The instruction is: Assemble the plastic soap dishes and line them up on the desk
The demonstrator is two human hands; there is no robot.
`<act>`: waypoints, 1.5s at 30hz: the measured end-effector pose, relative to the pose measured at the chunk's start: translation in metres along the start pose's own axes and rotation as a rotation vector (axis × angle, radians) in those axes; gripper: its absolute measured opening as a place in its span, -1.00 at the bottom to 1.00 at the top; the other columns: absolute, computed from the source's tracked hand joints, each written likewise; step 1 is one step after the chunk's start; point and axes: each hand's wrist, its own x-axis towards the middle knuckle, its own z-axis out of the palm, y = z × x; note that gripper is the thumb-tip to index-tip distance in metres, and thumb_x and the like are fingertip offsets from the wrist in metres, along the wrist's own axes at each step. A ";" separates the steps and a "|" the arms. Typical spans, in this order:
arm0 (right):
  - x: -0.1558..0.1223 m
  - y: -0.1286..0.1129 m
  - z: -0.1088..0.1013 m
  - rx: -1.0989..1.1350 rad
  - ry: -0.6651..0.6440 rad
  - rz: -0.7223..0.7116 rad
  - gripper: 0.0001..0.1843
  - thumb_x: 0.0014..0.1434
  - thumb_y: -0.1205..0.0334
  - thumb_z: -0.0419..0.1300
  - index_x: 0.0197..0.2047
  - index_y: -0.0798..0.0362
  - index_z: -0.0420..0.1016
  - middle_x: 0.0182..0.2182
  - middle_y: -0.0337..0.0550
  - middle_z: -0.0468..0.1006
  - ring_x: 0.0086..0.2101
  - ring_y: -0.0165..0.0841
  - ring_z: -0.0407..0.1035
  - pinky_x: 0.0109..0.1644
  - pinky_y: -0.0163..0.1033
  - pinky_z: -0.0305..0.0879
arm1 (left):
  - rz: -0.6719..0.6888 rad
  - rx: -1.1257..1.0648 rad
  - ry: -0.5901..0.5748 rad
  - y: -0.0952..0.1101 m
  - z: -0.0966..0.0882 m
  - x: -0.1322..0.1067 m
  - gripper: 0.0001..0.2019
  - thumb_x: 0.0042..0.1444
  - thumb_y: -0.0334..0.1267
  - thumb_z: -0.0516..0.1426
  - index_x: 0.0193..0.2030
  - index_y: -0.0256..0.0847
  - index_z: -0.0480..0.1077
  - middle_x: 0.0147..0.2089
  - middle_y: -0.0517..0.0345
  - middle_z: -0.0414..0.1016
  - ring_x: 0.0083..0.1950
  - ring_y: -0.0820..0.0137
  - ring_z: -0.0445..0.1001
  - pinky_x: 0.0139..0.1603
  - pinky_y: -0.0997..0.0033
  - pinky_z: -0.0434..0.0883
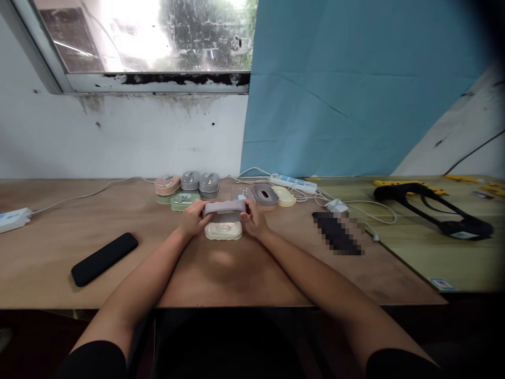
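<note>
Both my hands hold a grey oval lid [224, 210] just above a cream oval tray [223, 230] that rests on the wooden table [236, 273]. My left hand [193, 218] grips the lid's left end with curled fingers. My right hand [252, 217] grips its right end the same way. Behind them stand several small oval boxes: a pink one [167, 185], two grey ones [190, 180] [209, 182] and a green one [184, 200]. To the right lie a grey lid [265, 195] and a cream piece [284, 197].
A black phone [104, 258] lies at the left. A white power strip [292, 182] with cables sits at the back, another [13, 218] at the far left edge. A blurred dark object [338, 233] lies right of my hands. A black strap device [434, 208] rests on the adjoining table.
</note>
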 end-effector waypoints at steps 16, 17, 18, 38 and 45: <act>0.009 0.018 -0.006 0.087 -0.476 0.259 -0.34 0.21 -0.34 -0.17 -0.58 0.07 0.18 -0.60 -0.29 0.19 -0.51 -0.45 0.10 -0.42 -0.33 -0.03 | -0.402 -0.327 -0.358 -0.003 0.002 0.005 -0.47 0.20 0.11 -0.04 -0.05 -0.26 0.54 -0.14 0.10 0.60 -0.12 0.24 0.50 -0.16 0.40 0.40; 0.009 0.017 -0.006 0.056 -0.494 0.257 -0.34 0.22 -0.32 -0.17 -0.60 0.07 0.17 -0.60 -0.29 0.18 -0.52 -0.46 0.09 -0.43 -0.33 -0.04 | -0.418 -0.315 -0.371 -0.004 0.003 0.005 -0.46 0.19 0.12 -0.04 -0.08 -0.27 0.55 -0.17 0.10 0.60 -0.14 0.24 0.50 -0.19 0.41 0.39; 0.009 0.016 -0.006 0.019 -0.509 0.255 -0.34 0.23 -0.31 -0.17 -0.61 0.07 0.16 -0.61 -0.29 0.16 -0.53 -0.46 0.08 -0.44 -0.33 -0.07 | -0.432 -0.302 -0.381 -0.006 0.004 0.005 -0.46 0.19 0.13 -0.04 -0.10 -0.27 0.55 -0.19 0.11 0.61 -0.16 0.25 0.49 -0.21 0.41 0.39; 0.018 0.014 -0.001 -0.240 -0.552 0.311 -0.40 0.26 -0.13 -0.06 -0.67 0.07 0.23 -0.66 -0.25 0.29 -0.60 -0.46 0.12 -0.49 -0.30 -0.12 | -0.468 -0.015 -0.531 -0.018 0.015 0.009 -0.48 0.21 0.12 -0.09 -0.20 -0.18 0.58 -0.20 0.02 0.61 -0.21 0.21 0.51 -0.27 0.37 0.33; 0.015 0.016 0.001 -0.289 -0.538 0.317 -0.41 0.26 -0.13 -0.05 -0.66 0.07 0.26 -0.64 -0.21 0.36 -0.58 -0.44 0.15 -0.48 -0.29 -0.12 | -0.466 0.087 -0.581 -0.017 0.015 0.009 -0.49 0.19 0.12 -0.09 -0.40 -0.18 0.53 -0.34 0.03 0.57 -0.34 0.27 0.47 -0.43 0.41 0.22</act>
